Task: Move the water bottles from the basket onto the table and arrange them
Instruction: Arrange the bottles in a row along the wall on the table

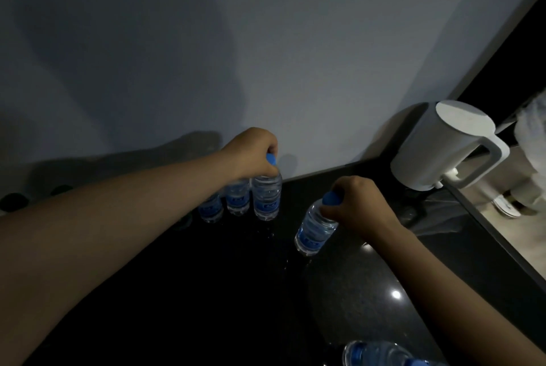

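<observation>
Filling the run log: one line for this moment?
left hand: grips upright bottle | right hand: holds tilted bottle

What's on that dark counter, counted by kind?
Upright water bottles by the wall: 3
Tilted water bottle in right hand: 1
Water bottles cut off at bottom edge: at least 1
White jug: 1
Total: at least 6

Both arms reach forward. Left hand [251, 153] grips upright bottle [266, 198], cap under curled fingers; right hand [359, 203] grips tilted bottle [313, 231] likewise.
</observation>
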A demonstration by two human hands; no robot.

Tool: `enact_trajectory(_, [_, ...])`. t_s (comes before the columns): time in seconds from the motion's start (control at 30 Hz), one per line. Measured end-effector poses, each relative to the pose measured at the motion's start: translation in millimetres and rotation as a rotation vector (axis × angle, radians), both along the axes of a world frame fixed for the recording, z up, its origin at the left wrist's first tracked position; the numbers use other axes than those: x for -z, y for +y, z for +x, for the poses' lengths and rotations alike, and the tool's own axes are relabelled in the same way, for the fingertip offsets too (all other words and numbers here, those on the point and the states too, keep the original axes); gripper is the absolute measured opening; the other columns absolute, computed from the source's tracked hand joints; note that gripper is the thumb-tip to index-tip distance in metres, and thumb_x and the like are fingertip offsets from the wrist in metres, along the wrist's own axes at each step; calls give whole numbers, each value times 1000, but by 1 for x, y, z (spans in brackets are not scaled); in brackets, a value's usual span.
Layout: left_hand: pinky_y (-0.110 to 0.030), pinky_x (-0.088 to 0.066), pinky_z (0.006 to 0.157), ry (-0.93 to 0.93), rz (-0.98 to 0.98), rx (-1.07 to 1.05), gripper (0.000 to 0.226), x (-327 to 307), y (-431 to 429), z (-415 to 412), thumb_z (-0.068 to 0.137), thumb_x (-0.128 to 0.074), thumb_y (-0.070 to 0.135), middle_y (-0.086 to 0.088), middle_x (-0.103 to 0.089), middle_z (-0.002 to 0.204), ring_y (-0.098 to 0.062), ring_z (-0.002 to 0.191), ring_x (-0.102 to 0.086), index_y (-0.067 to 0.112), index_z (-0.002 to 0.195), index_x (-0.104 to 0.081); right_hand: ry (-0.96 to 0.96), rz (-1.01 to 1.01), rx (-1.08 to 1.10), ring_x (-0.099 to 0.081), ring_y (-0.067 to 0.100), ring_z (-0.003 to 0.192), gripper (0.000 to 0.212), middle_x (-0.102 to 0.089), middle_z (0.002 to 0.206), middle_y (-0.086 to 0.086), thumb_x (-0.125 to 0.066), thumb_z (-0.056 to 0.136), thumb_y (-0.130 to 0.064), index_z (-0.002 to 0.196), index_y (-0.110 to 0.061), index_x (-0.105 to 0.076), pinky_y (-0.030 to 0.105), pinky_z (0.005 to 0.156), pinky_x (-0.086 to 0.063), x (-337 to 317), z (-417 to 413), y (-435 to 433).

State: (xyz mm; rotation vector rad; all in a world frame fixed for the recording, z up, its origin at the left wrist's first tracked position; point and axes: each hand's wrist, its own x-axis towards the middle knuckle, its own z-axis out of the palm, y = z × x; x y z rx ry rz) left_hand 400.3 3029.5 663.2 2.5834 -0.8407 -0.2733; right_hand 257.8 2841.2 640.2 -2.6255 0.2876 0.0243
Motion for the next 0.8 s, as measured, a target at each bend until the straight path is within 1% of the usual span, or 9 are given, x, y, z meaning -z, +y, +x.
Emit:
enact_trajectory(0.07, [-22,-40,57,5,-9,-9,18,4,-3,9,69,-76,21,3,-59,83,-13,74,-56,15,81,-65,6,1,3,-58,10,83,31,-57,97,-1,-75,77,-29,101,-15,-61,18,64,-48,2,6,-2])
enact_trajectory(0.13, [-24,-42,61,3,-10,-19,18,9,-6,17,69,-76,21,3,-59,85,-14,76,-57,15,82,-65,8,7,11,-57,8,81,31,-57,96,-2,-75,77,-29,101,-16,-61,16,62,-46,3,12,-4])
enact_trajectory(0.3, [-25,-43,61,8,4,-30,15,18,-10,29,69,-74,22,6,-56,80,-14,76,-56,18,79,-63,27,25,30,-54,5,80,32,-54,95,-6,-75,78,-27,104,-17,-60,13,57,-42,6,26,-5])
enact_trajectory(0.43, [-18,-30,52,6,29,-44,16,21,-11,35,70,-76,24,11,-52,76,-5,69,-49,22,78,-62,24,13,15,-53,4,77,30,-54,93,-5,-75,78,-27,102,-16,-61,12,55,-40,7,34,-6])
enact_trajectory(0.53, [-17,-27,51,-1,55,-47,15,21,-10,37,72,-74,24,9,-54,81,-5,67,-47,20,82,-64,17,5,17,-53,4,75,29,-55,92,-5,-75,78,-26,102,-16,-62,11,55,-40,8,41,-7])
enact_trajectory(0.67, [-15,-23,49,-12,81,-42,16,20,-9,38,77,-71,23,7,-57,88,-2,62,-42,17,90,-67,-2,-9,9,-58,9,77,28,-61,93,1,-76,78,-25,99,-13,-63,15,59,-45,7,51,-7])
enact_trajectory(0.8, [-13,-21,48,-12,95,-34,18,21,-8,36,79,-70,23,7,-54,90,-2,61,-40,15,96,-67,-26,-22,-1,-58,9,76,29,-59,89,-1,-76,77,-26,99,-12,-64,12,56,-42,5,61,-8])
